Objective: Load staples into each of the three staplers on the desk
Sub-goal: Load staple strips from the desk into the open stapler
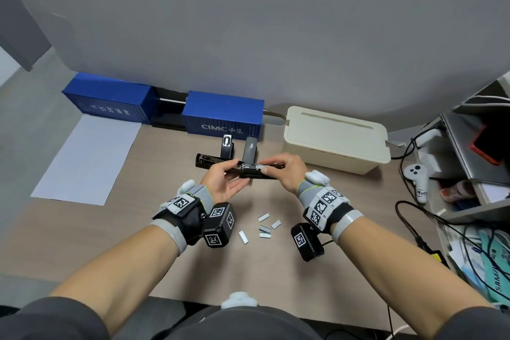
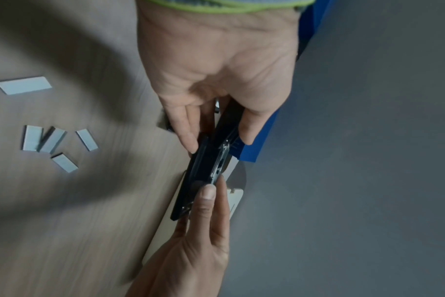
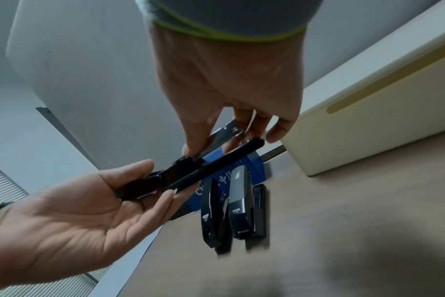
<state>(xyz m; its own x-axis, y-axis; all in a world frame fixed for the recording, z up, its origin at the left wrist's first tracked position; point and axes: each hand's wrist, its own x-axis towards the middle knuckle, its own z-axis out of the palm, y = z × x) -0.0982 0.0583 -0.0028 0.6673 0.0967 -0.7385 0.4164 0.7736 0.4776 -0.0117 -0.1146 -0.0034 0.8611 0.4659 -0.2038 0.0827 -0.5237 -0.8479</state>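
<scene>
My left hand (image 1: 220,185) grips open stapler (image 1: 248,170); right hand (image 1: 287,171) pinches its metal tray. Two staplers (image 3: 231,209) beyond fingers, staple strips (image 1: 265,225) below wrists: loading seems early.

We wear dark grey sleeves (image 1: 55,317) pushed up past the elbows. Each wrist carries a grey knit band with a lime-green edge, (image 1: 202,193) on the left, (image 1: 306,186) on the right, plus a black strap and white-grey cuff. White plates with black square marker codes sit on both wrists. A black camera box (image 1: 219,225) with marker codes hangs under the left wrist, another (image 1: 306,241) under the right, this one with a thin black cable. A white rounded puck (image 1: 317,178) sits atop the right band. Both hands are bare, no gloves.
</scene>
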